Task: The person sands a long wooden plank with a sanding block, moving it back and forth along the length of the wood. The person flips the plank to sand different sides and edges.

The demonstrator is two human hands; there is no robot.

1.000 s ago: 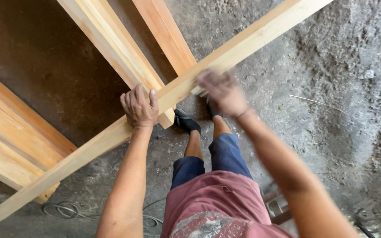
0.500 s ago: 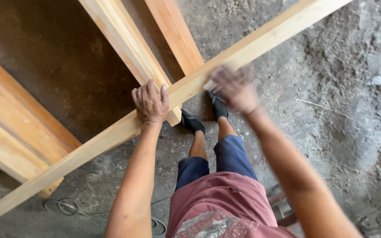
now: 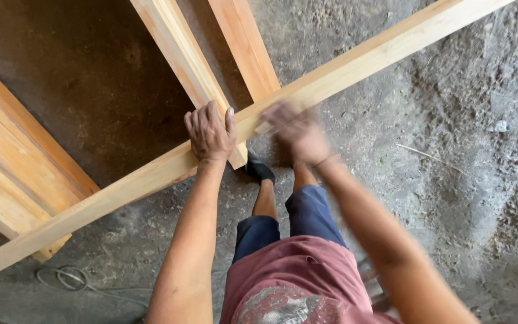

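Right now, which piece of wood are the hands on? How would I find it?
Start at the grey dirt floor. One long pale plank runs slantwise across the whole picture, with the left hand pressing it. Unlike the two shorter boards beneath, it crosses over them, reaching both edges.

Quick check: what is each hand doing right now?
Left hand: fingers spread open, pressing flat on the long pale wooden beam.
Right hand: motion-blurred over the same beam; its grip cannot be told.

Bare arms, faded red printed shirt (image 3: 307,282), blue shorts (image 3: 295,219), dark shoes (image 3: 260,170).
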